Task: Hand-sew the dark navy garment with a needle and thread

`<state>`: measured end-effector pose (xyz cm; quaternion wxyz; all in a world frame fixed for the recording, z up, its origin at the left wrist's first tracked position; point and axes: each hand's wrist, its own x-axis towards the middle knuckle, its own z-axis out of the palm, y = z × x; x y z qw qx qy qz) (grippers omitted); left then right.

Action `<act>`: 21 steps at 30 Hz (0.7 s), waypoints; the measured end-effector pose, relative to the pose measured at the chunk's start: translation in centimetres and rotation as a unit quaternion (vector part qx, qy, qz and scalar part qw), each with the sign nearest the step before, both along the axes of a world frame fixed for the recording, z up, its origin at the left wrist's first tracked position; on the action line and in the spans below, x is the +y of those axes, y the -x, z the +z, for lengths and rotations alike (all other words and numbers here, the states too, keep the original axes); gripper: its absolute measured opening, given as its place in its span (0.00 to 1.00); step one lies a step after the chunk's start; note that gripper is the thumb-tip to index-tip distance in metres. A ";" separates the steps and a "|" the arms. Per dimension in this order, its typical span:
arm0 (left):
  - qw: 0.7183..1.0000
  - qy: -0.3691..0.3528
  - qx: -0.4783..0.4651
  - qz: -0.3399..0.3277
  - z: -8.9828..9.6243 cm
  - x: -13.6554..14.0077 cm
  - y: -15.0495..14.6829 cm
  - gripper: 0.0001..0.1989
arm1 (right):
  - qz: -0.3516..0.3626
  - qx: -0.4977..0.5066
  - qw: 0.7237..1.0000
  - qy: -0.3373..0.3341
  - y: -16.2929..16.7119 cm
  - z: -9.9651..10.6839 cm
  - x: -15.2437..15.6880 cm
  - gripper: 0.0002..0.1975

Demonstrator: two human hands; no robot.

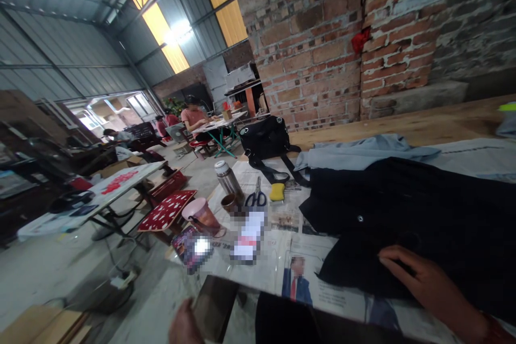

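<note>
A large piece of black cloth (439, 199) lies over the right half of the newspaper-covered table, with a small metal eyelet (360, 219) in it. My right hand (427, 285) is on this cloth, thumb and fingertips brought together at its surface in a pinch. At the bottom edge, my left hand (183, 325) shows only in part and blurred, off the table's near side; its fingers cannot be made out. Left of the cloth lie scissors (257, 199) and a yellow-topped item (277, 192).
A steel flask (228, 177), brown cup (230, 204), pink cup (201, 215) and two phone-like items stand or lie at the table's left end. A black bag (265, 137) and grey cloth (363, 151) are behind. People sit at another table (217, 124); a red stool (167, 210) is left.
</note>
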<state>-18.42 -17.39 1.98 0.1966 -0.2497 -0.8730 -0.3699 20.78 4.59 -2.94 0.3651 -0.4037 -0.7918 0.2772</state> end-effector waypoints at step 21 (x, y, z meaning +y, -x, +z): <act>0.777 0.103 -0.159 -0.601 -1.0 15.7 -24.8 0.07 | -0.002 -0.044 0.979 -0.201 -1.6 2.5 -1.9 0.12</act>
